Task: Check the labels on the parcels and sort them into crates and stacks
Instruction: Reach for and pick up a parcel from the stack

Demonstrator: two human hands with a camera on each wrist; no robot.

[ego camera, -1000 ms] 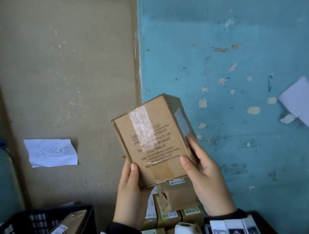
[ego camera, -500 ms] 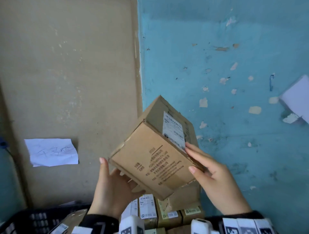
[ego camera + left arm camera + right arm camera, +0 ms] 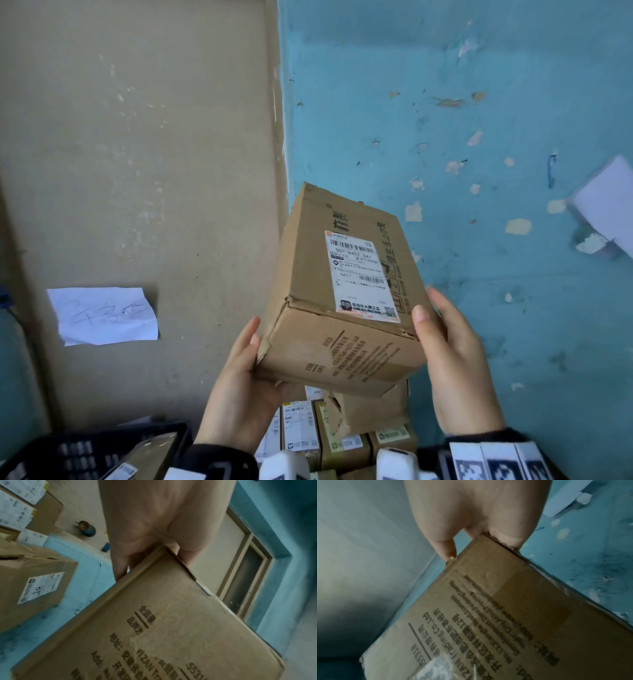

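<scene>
I hold a brown cardboard parcel (image 3: 308, 274) up in front of the wall, tilted, with its white shipping label (image 3: 359, 274) facing me. My left hand (image 3: 239, 387) grips the lower left corner, thumb up the edge and fingers underneath. My right hand (image 3: 455, 370) holds the lower right corner, thumb on the front and fingers behind. In the left wrist view the left hand (image 3: 154, 520) clasps the corner of the parcel (image 3: 171, 628). The right wrist view shows the right hand (image 3: 479, 507) pinching the printed parcel (image 3: 505, 615).
A black crate (image 3: 68, 452) at the lower left holds a parcel (image 3: 147, 455). Several small labelled boxes (image 3: 342, 442) are stacked below my hands. A handwritten paper note (image 3: 102, 315) hangs on the beige wall. A larger labelled box (image 3: 34, 585) stands by the blue wall.
I have turned the parcel over so the face with the shipping label now faces me. My left hand shifted from beneath it to its left corner.
</scene>
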